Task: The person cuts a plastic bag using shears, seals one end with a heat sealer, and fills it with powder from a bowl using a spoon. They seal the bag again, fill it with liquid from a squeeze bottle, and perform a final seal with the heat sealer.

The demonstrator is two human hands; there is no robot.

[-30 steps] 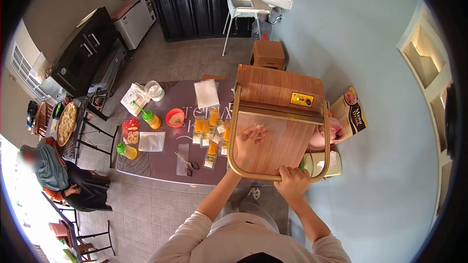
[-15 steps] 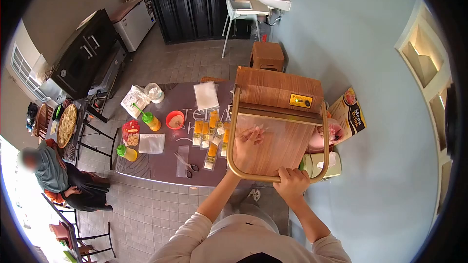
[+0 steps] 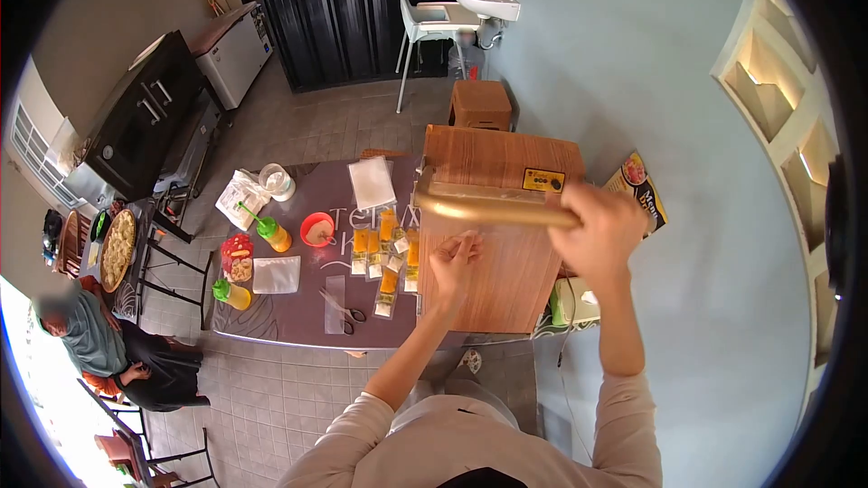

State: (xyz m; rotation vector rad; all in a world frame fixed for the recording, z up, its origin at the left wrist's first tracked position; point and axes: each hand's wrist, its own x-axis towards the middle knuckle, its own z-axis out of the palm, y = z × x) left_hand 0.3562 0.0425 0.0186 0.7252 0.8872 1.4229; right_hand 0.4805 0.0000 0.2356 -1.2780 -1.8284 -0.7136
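Head view: right hand [image 3: 601, 226] is gripping the brass-coloured bar [image 3: 493, 210] near its right end, grip looking closed, though blur is hiding finger detail. Bar is sitting up over the front of the wood-grain machine [image 3: 488, 152], which is standing at the right end of the desk [image 3: 280, 314]. Left hand [image 3: 455, 259] is hanging over the wooden board [image 3: 515, 294], fingers bunched nearly together; can't tell if that grip is holding anything. Filled packets [image 3: 387, 280] are lying just left of the board, scissors [image 3: 354, 314] nearer the desk's front edge. Main risk, my read: left fingers are sitting close below the bar, so a slip of the right grip could be pinching them. Off-centre hold could also be twisting the bar. Packets are lying close to the left forearm; a sideways swing could be scattering them.
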